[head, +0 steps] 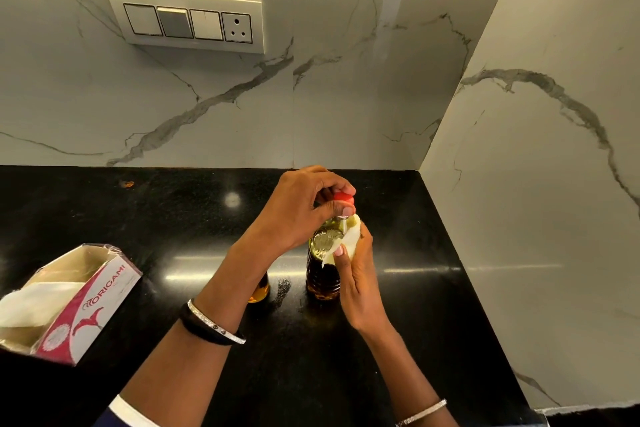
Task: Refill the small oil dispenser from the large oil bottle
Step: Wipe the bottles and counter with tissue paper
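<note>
The large oil bottle (322, 270), clear plastic with golden oil, stands upright on the black counter (173, 218). My left hand (301, 208) reaches over it from the left and pinches its red cap (344, 198) at the top. My right hand (356, 274) presses a folded white tissue (348, 241) against the bottle's shoulder and neck. Behind my left forearm, only the amber base of the small oil dispenser (259, 291) shows; the rest of it is hidden.
An open tissue box (76, 302) with red and white print lies at the left front of the counter. Marble walls close off the back and the right side. A switch panel (188, 21) sits on the back wall.
</note>
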